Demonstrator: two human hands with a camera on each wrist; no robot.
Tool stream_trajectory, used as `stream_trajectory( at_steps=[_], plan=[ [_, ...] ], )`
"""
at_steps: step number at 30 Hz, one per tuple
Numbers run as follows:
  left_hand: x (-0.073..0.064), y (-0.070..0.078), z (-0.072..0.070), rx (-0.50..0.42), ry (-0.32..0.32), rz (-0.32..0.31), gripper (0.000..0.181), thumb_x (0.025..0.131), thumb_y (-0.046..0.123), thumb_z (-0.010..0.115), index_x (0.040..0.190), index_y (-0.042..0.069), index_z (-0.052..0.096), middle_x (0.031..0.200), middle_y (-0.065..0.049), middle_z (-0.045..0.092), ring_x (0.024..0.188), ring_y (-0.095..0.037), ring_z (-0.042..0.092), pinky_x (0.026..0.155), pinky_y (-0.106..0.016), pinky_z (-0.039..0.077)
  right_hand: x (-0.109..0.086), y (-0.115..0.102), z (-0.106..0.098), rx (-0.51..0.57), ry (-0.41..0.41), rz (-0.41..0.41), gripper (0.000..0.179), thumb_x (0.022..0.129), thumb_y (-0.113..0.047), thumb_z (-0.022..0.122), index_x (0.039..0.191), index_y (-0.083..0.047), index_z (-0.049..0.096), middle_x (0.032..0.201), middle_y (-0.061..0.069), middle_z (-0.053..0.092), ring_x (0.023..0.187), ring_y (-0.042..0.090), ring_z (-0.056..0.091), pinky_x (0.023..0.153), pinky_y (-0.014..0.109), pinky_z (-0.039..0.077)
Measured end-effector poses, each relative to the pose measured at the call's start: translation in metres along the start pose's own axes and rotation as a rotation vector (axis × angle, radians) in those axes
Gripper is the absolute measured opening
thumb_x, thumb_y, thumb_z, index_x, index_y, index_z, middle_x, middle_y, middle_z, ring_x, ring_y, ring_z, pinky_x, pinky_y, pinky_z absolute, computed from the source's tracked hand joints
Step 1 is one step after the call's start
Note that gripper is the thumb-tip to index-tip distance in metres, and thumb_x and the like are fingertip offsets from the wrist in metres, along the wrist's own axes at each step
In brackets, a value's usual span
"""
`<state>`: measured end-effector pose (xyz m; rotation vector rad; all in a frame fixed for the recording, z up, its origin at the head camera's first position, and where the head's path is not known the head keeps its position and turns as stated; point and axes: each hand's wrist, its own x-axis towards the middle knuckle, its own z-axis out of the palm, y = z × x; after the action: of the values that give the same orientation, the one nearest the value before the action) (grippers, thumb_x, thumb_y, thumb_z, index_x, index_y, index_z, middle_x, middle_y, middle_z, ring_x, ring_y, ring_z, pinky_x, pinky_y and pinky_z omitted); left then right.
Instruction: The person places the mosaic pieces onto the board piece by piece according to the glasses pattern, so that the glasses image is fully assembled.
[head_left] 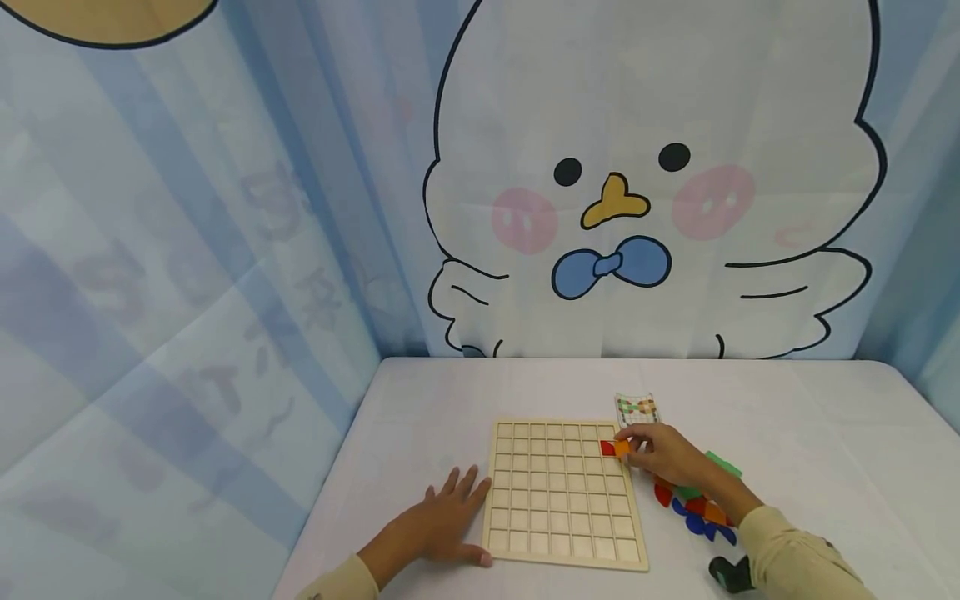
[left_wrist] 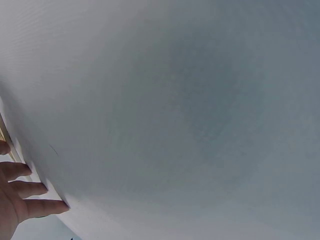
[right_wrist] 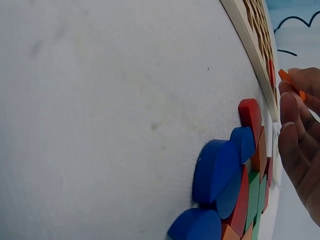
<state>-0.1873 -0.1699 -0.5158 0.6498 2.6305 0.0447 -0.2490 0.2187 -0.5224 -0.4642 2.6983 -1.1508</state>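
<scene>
A square wooden grid board [head_left: 558,492] lies on the table, divided into rows of small cells. Over its upper right part my right hand [head_left: 663,454] pinches an orange block [head_left: 622,448] between thumb and fingers. Just left of that block, a red block [head_left: 607,448] sits in a cell. In the right wrist view the orange block [right_wrist: 291,84] shows edge-on at the fingertips, close by the board's rim [right_wrist: 257,60]. Beside the board's left edge my left hand [head_left: 450,517] rests with fingers spread, fingertips and thumb right at the frame.
Right of the board lies a pile of red, blue, green and orange blocks [head_left: 696,524], partly under the right forearm. A small printed card [head_left: 637,407] lies behind the board's upper right corner. A dark green object [head_left: 730,575] is near the right sleeve. Printed curtains hang behind the table.
</scene>
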Motion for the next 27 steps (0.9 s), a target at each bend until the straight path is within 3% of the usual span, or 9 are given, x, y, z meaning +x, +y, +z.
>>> stream_trajectory(
  at_steps=[13,27],
  plan=[
    [0.0004,-0.0010,0.0030,-0.005,-0.001,0.003,0.110,0.076,0.082,0.060,0.161,0.023,0.024,0.168,-0.013,0.017,0.152,-0.043,0.021,0.107,-0.068,0.038,0.0012,0.0012,0.0023,0.011,-0.011,-0.066,0.027,0.091,-0.015,0.073,0.116,-0.008,0.066,0.090,0.002,0.062,0.064,0.010,0.052,0.055,0.024,0.049],
    [0.0015,-0.0006,0.0015,0.017,-0.001,0.002,0.111,0.075,0.083,0.059,0.161,0.023,0.022,0.168,-0.014,0.017,0.152,-0.044,0.022,0.106,-0.068,0.038,0.0042,0.0011,0.0041,0.042,0.013,-0.035,0.027,0.092,-0.014,0.072,0.118,-0.007,0.068,0.091,0.002,0.064,0.064,0.013,0.053,0.056,0.024,0.049]
  ],
)
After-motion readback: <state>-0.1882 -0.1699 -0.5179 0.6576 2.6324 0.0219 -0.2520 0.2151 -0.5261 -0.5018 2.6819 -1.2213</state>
